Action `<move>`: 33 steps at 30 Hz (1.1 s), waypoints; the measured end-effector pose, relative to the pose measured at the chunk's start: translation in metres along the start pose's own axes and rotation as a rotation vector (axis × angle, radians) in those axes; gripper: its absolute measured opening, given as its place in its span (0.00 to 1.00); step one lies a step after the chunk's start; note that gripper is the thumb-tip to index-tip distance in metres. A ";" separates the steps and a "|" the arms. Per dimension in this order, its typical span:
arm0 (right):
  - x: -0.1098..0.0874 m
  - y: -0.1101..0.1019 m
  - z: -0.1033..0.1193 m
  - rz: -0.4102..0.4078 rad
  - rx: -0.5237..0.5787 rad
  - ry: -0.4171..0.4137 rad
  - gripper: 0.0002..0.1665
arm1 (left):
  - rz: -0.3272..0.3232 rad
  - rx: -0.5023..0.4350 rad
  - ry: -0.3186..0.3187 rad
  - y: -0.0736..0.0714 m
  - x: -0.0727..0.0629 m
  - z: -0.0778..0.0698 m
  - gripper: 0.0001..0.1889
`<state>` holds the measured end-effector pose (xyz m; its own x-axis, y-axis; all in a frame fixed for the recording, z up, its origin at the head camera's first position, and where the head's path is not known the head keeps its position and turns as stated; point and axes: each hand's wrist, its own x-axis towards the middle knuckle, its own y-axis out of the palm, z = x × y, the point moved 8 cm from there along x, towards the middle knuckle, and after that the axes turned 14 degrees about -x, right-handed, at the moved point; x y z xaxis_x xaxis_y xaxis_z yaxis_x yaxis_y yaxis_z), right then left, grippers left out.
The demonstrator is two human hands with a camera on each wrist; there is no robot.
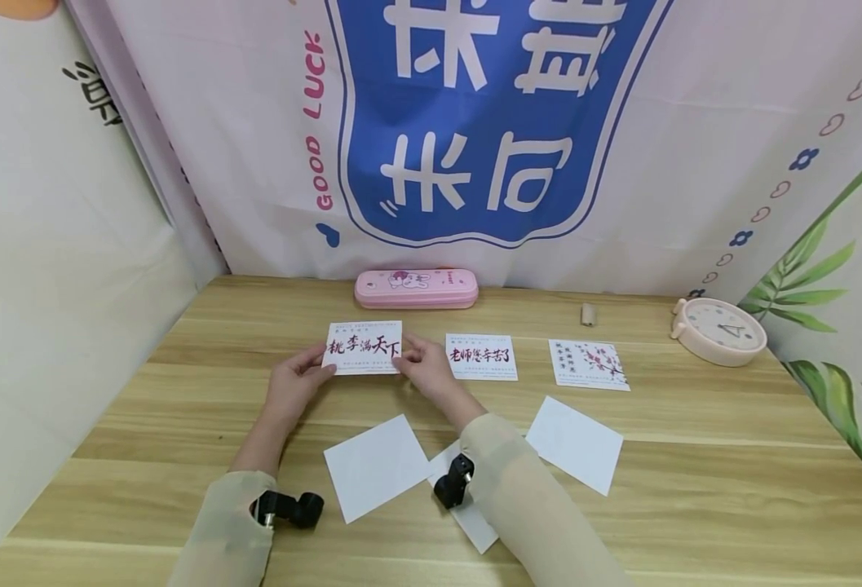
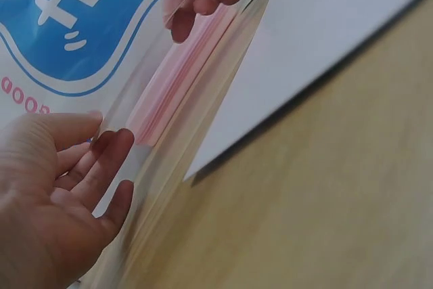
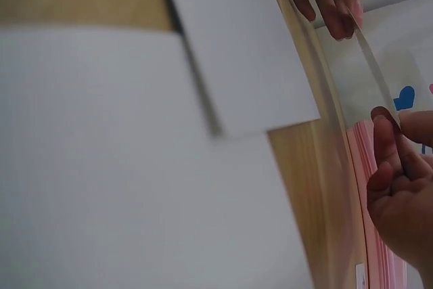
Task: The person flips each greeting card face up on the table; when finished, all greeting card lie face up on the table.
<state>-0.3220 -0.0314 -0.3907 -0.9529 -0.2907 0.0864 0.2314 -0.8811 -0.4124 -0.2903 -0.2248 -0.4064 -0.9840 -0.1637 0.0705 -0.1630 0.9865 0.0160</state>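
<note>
A white card with dark red Chinese writing [image 1: 362, 348] is held up between both hands, its printed face toward the head camera. My left hand [image 1: 293, 386] pinches the card's left edge between thumb and fingers. At the lower right edge, my right hand [image 1: 434, 372] pinches it the same way. The right wrist view shows this card [image 3: 374, 67] nearly edge-on, raised off the table. To its right lie a second card with red writing [image 1: 481, 357] and a card with a blossom branch [image 1: 590, 364].
Blank white cards lie nearer the person: a left one [image 1: 376, 467], a middle one [image 1: 475, 522] partly under the right sleeve, and a right one [image 1: 576, 445]. Along the wall stand a pink pencil case [image 1: 417, 289], a small beige object [image 1: 588, 315] and a pink clock [image 1: 720, 331].
</note>
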 end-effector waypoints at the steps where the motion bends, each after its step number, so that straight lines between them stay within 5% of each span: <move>1: 0.000 0.000 0.000 -0.005 -0.005 -0.002 0.30 | 0.003 0.006 0.000 0.000 0.000 0.000 0.23; 14: 0.005 0.013 -0.012 0.077 -0.123 -0.015 0.37 | 0.060 0.156 0.013 0.007 0.000 0.001 0.32; 20: 0.004 0.013 -0.010 0.051 -0.227 -0.081 0.26 | 0.064 0.189 0.025 0.010 0.001 0.003 0.32; 27: 0.003 0.012 -0.011 0.019 -0.265 -0.058 0.35 | 0.067 0.208 0.043 0.012 0.005 0.006 0.31; 33: 0.003 0.011 -0.012 -0.018 -0.327 -0.031 0.30 | 0.077 0.261 0.056 0.012 0.006 0.005 0.31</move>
<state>-0.3250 -0.0381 -0.4059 -0.9486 -0.2921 0.1222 0.1346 -0.7215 -0.6792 -0.2982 -0.2135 -0.4105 -0.9899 -0.0805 0.1170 -0.1076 0.9626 -0.2487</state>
